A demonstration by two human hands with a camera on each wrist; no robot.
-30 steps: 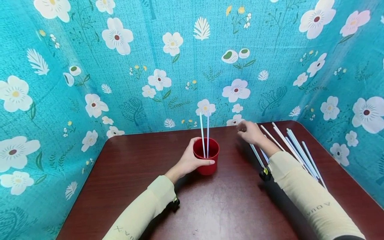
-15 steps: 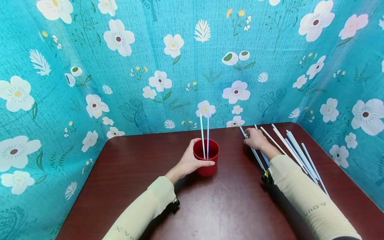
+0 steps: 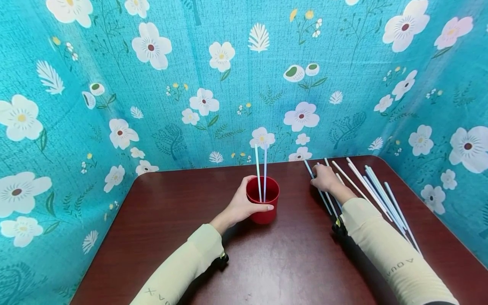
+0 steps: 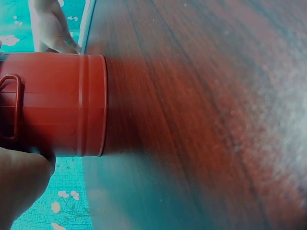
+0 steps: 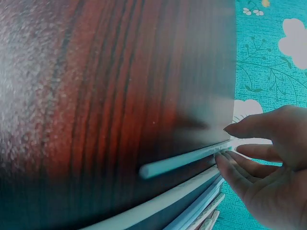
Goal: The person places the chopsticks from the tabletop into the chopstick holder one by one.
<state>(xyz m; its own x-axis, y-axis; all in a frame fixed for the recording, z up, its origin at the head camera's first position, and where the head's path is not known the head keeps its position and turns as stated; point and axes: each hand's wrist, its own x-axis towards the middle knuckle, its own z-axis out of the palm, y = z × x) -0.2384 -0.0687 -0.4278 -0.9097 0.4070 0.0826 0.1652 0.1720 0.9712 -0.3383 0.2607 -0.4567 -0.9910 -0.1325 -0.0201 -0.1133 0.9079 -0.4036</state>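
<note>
In the head view my left hand (image 3: 242, 205) grips a small red cup (image 3: 263, 217) standing upright on the table, thumb across its near side. Two pale sticks lean inside the cup, a greenish-white stick (image 3: 258, 169) and a bluish stick (image 3: 265, 169). The cup's side (image 4: 53, 105) has a loop-shaped part in the left wrist view. My right hand (image 3: 325, 178) is over the left end of the loose sticks. Seen from the right wrist, its fingertips touch a pale blue stick (image 5: 184, 160) from one side, while the thumb is apart from it.
Several white and light blue sticks (image 3: 385, 197) lie fanned out on the right of the dark red-brown table (image 3: 183, 199). A turquoise flowered cloth (image 3: 228, 106) hangs behind the table and at both sides.
My right hand has moved down and to the right, from above the table's back to the loose sticks, and the sticks under it have shifted slightly. The left hand keeps holding the cup in place.
</note>
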